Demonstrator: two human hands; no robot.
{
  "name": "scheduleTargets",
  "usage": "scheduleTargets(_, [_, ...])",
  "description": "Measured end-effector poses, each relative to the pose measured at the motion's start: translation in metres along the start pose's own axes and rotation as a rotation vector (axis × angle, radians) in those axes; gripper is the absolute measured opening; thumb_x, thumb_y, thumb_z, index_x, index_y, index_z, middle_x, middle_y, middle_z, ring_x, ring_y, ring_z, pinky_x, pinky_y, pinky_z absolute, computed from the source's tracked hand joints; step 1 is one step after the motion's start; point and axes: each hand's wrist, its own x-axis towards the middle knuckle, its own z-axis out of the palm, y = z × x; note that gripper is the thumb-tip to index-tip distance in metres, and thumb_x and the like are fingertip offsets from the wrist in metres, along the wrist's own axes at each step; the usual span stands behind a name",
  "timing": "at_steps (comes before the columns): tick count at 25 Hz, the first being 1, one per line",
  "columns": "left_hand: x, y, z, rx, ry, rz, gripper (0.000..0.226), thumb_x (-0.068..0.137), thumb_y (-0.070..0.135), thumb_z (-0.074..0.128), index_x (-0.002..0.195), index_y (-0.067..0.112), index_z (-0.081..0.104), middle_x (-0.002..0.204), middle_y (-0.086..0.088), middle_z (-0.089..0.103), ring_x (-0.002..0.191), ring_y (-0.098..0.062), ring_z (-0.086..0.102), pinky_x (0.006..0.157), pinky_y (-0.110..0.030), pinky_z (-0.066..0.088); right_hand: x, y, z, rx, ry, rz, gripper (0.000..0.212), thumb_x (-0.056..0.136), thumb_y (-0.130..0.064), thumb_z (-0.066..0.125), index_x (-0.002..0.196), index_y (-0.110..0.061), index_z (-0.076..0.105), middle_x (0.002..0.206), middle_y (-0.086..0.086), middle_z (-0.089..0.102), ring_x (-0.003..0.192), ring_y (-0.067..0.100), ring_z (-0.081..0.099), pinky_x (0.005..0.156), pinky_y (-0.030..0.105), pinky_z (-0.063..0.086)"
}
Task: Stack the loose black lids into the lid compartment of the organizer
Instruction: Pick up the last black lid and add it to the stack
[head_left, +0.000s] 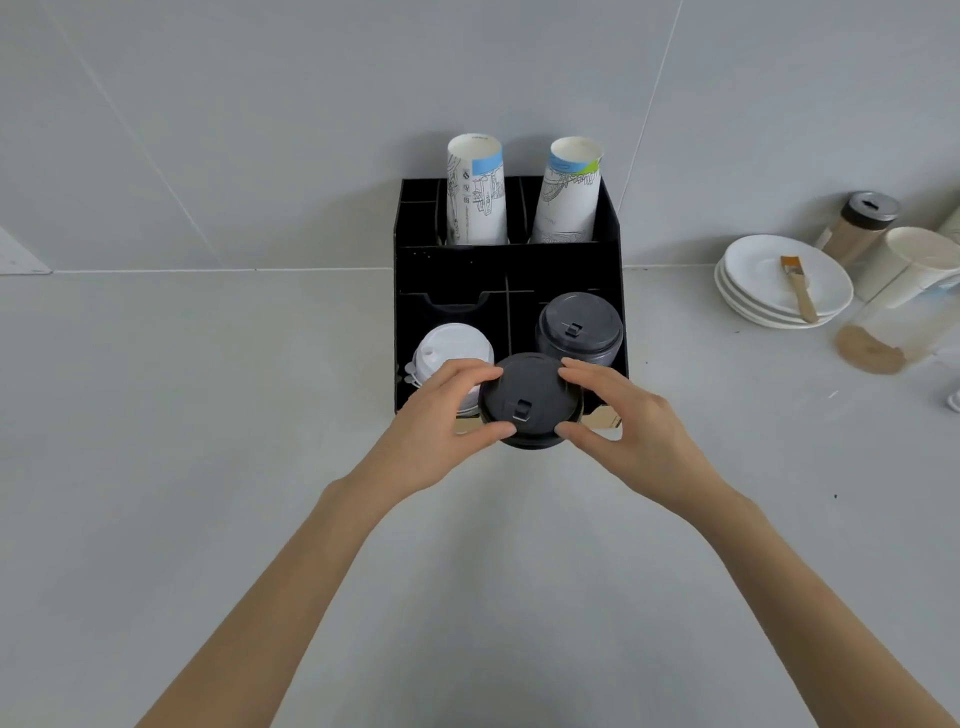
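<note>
A black organizer stands on the counter against the wall. Its front right compartment holds a stack of black lids. Its front left compartment holds white lids. In front of the organizer I hold a small stack of black lids between both hands, just above the counter. My left hand grips its left rim with thumb and fingers. My right hand grips its right rim the same way. The held stack partly hides the organizer's front edge.
Two stacks of printed paper cups stand in the organizer's back compartments. At the right lie stacked white saucers with a small brush, a capped jar, a white cup and a brown spill.
</note>
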Motion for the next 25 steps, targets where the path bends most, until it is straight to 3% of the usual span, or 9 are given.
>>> scheduleTargets(3, [0.023,0.008,0.000,0.009,-0.003,0.027,0.050,0.080,0.026,0.063,0.125,0.017,0.044,0.130,0.002,0.046,0.114,-0.006,0.041,0.095,-0.017,0.029,0.014,0.003,-0.014,-0.007,0.032,0.009,0.047,0.081,-0.015,0.064,0.124,-0.017,0.048,0.136,-0.005,0.047,0.106,-0.009,0.041,0.077,-0.013,0.025])
scheduleTargets(8, [0.060,0.017,0.003,0.035,-0.007,0.071,0.050,0.082,0.022,0.061,0.127,0.014,0.043,0.137,-0.003,0.044,0.123,-0.013,0.040,0.093,-0.012,0.026,0.038,0.017,-0.031,-0.082,0.071,0.035,0.047,0.081,-0.016,0.063,0.125,-0.016,0.047,0.140,-0.002,0.045,0.125,0.012,0.043,0.083,-0.015,0.016])
scheduleTargets(10, [0.075,0.017,0.006,0.053,-0.015,0.068,0.050,0.082,0.023,0.060,0.127,0.015,0.042,0.138,-0.003,0.043,0.125,-0.015,0.040,0.096,-0.016,0.028,0.048,0.023,-0.034,-0.102,0.058,0.043,0.046,0.083,-0.015,0.060,0.127,-0.015,0.046,0.142,-0.001,0.043,0.127,0.016,0.042,0.082,-0.014,0.016])
scheduleTargets(14, [0.097,0.014,0.013,0.031,-0.024,0.049,0.049,0.082,0.023,0.060,0.127,0.014,0.042,0.138,-0.005,0.043,0.126,-0.018,0.040,0.104,-0.031,0.034,0.064,0.034,-0.040,-0.143,0.022,0.054,0.045,0.086,-0.015,0.056,0.129,-0.013,0.043,0.144,0.002,0.039,0.129,0.020,0.040,0.088,0.001,0.015])
scheduleTargets(19, [0.111,0.008,0.026,0.029,-0.024,0.021,0.051,0.082,0.024,0.060,0.128,0.015,0.041,0.139,-0.005,0.041,0.128,-0.021,0.038,0.108,-0.040,0.036,0.074,0.047,-0.041,-0.165,-0.010,0.078,0.049,0.086,-0.016,0.057,0.131,-0.011,0.039,0.145,0.004,0.038,0.130,0.021,0.039,0.090,0.003,0.015])
scheduleTargets(25, [0.117,0.003,0.035,0.044,-0.058,-0.007,0.051,0.084,0.025,0.058,0.130,0.015,0.039,0.141,-0.004,0.040,0.129,-0.022,0.037,0.109,-0.039,0.034,0.078,0.056,-0.034,-0.150,-0.041,0.141,0.050,0.086,-0.018,0.056,0.132,-0.012,0.038,0.147,0.003,0.034,0.133,0.020,0.035,0.102,0.019,0.023])
